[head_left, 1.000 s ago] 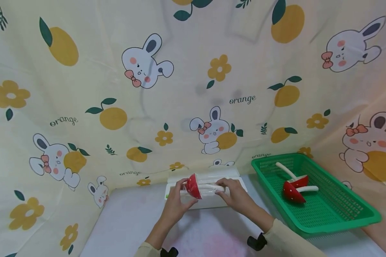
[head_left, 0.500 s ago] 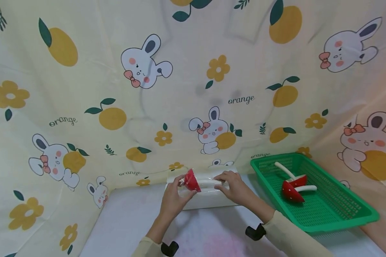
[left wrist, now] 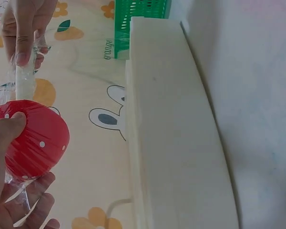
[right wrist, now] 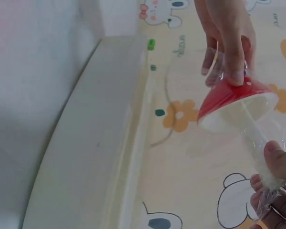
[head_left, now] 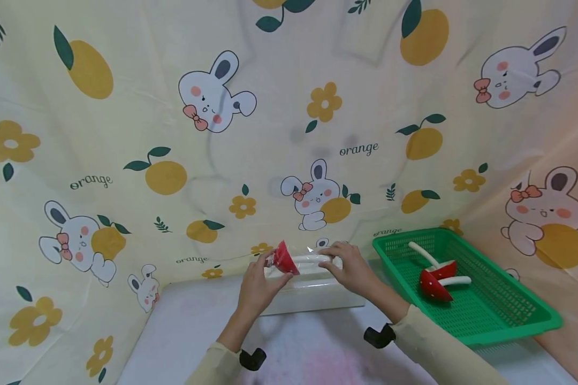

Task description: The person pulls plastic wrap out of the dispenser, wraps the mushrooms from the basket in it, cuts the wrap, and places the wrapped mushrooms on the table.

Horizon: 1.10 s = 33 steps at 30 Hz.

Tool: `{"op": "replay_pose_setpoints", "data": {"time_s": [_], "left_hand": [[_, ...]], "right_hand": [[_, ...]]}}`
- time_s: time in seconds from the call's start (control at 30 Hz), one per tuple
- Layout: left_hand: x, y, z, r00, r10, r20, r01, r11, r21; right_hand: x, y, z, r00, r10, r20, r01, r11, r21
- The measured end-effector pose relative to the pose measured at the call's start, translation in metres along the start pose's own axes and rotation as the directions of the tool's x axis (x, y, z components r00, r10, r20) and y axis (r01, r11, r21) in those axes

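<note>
Both hands hold one toy mushroom with a red, white-dotted cap [head_left: 284,259] and a white stem [right wrist: 255,148], wrapped in clear plastic film. My left hand [head_left: 259,287] grips the cap, its thumb pressed on the red side in the left wrist view. My right hand [head_left: 350,268] pinches the stem's far end, where the film bunches up in the right wrist view. The mushroom lies sideways, raised over a long white box [head_left: 313,297]. Clear film [left wrist: 24,200] also crumples under the cap near the left fingers.
To the right stands a green plastic basket [head_left: 503,339] holding two more red-capped mushrooms [head_left: 433,286]. A patterned cloth [head_left: 250,160] with rabbits and oranges hangs behind the white table [head_left: 188,331].
Both hands have lifted the mushroom upward, away from the box. More of the box's front now shows beneath them. The basket and its mushrooms have stayed in place.
</note>
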<state>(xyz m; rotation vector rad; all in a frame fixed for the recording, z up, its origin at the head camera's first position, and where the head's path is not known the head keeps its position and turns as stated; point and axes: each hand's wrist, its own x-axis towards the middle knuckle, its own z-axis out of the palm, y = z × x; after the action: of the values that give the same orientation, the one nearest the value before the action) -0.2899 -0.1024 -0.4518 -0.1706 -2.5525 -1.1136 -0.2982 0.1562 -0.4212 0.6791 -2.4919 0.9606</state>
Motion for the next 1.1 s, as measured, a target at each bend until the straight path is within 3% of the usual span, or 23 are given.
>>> {"op": "replay_pose_setpoints", "data": {"time_s": [0.4, 1.1], "left_hand": [[0.007, 0.008, -0.009, 0.995, 0.094, -0.032, -0.093, 0.996, 0.004], [0.017, 0.028, -0.022, 0.987, 0.136, -0.08, -0.137, 0.991, -0.006]], "right_hand": [[0.008, -0.005, -0.009, 0.998, -0.051, -0.038, 0.053, 0.998, 0.035], [0.017, -0.014, -0.026, 0.993, -0.072, -0.091, 0.074, 0.997, 0.018]]}}
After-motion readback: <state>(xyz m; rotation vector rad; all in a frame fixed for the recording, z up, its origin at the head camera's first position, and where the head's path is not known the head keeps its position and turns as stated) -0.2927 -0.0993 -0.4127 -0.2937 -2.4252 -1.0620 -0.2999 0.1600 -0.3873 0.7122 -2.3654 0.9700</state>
